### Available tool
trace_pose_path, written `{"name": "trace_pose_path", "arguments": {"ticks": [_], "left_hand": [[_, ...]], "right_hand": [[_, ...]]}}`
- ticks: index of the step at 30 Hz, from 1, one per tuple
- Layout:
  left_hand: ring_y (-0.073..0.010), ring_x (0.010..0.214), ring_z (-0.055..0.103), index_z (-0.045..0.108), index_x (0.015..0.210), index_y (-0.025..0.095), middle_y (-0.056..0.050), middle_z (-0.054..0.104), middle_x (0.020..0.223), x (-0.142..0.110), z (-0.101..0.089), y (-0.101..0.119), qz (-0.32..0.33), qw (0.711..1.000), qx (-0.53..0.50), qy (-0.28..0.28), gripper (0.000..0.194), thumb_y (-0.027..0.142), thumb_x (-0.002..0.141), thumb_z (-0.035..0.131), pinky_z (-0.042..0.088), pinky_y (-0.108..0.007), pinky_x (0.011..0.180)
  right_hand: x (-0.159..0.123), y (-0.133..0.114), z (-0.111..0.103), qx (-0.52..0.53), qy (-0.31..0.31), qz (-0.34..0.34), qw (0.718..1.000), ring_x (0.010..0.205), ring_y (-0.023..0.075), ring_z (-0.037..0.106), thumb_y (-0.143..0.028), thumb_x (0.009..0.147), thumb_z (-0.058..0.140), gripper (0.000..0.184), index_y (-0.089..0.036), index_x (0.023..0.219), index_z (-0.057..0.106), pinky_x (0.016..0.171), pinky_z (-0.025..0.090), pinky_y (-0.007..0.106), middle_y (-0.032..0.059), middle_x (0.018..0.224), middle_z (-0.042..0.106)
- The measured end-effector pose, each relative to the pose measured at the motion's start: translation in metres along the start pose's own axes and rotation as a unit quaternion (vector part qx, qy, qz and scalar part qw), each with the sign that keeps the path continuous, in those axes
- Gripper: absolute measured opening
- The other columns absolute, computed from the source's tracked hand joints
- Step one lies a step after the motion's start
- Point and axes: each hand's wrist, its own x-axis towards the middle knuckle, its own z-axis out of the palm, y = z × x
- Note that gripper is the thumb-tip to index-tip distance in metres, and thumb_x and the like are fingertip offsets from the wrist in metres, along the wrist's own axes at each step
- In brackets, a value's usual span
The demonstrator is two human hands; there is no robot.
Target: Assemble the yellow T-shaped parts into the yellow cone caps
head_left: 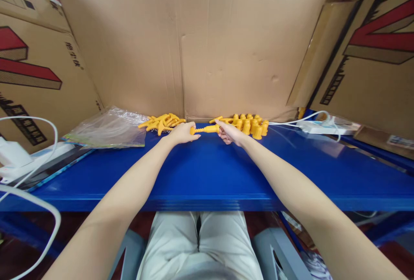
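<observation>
One yellow threaded piece (211, 128), probably light, rigid plastic: fingers of left hand (182, 133) and right hand (229, 133) pinch opposite ends; avoid gripping threads

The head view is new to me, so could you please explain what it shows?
There is no robot here: a camera worn on a person's head looks forward and down at two bare hands. The left hand and right hand hold a yellow piece, partly spiral-shaped, one at each end. On the blue table, a pile of yellow handles and a plastic bag lie to the left; yellow caps stand to the right. Cardboard rises behind.
</observation>
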Motion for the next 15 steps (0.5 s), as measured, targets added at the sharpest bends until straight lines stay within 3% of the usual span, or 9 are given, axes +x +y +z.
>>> {"name": "trace_pose_path", "arguments": {"ticks": [3,6,9,12,15], "left_hand": [[-0.0178,0.063,0.059,0.053,0.083,0.022,0.002,0.062,0.063,-0.0003,-0.0002,-0.0009,-0.002,1.0,-0.012,-0.006,0.029,0.046,0.072,0.061,0.037,-0.027,0.06],[-0.0177,0.062,0.059,0.052,0.083,0.022,0.001,0.063,0.064,-0.0002,-0.0006,-0.002,-0.009,1.0,-0.012,-0.007,0.027,0.045,0.073,0.061,0.037,-0.027,0.059],[-0.0183,0.064,0.059,0.052,0.082,0.022,0.001,0.063,0.065,0.0,-0.0007,-0.003,-0.01,1.0,0.006,-0.005,0.028,0.046,0.073,0.061,0.037,-0.027,0.059],[-0.0186,0.065,0.059,0.052,0.082,0.022,0.0,0.062,0.067,-0.0001,-0.0004,-0.0038,-0.007,1.0,0.019,-0.007,0.028,0.047,0.073,0.06,0.036,-0.027,0.058],[-0.0187,0.066,0.059,0.053,0.084,0.022,0.0,0.063,0.07,-0.0003,0.0002,-0.0046,-0.01,1.0,0.021,-0.007,0.028,0.047,0.073,0.059,0.036,-0.027,0.058]], "right_hand": [[-0.0023,-0.0013,-0.0031,-0.013,-0.011,0.021,1.0,0.036,0.0098,0.041,-0.076,0.085,0.034,0.06,-0.021,0.072,0.053,0.035,0.03,0.023,0.0016,0.053,0.05],[-0.0066,-0.0032,-0.006,0.017,-0.054,-0.002,0.998,0.052,0.0143,0.06,-0.067,0.09,0.037,0.053,-0.018,0.088,0.058,0.041,0.043,0.024,0.0094,0.083,0.067],[-0.0097,-0.0048,-0.0071,0.053,-0.095,-0.014,0.994,0.069,0.0154,0.067,-0.046,0.095,0.045,0.032,-0.018,0.099,0.06,0.055,0.054,0.025,0.0102,0.103,0.068],[-0.0103,-0.0054,-0.0067,0.067,-0.09,0.0,0.994,0.071,0.0143,0.068,-0.034,0.096,0.047,0.023,-0.017,0.098,0.062,0.06,0.056,0.023,0.0095,0.101,0.07],[-0.0089,-0.0049,-0.0063,0.075,-0.086,0.011,0.993,0.07,0.014,0.068,-0.032,0.096,0.048,0.023,-0.016,0.094,0.064,0.059,0.056,0.023,0.0089,0.095,0.071]]}}
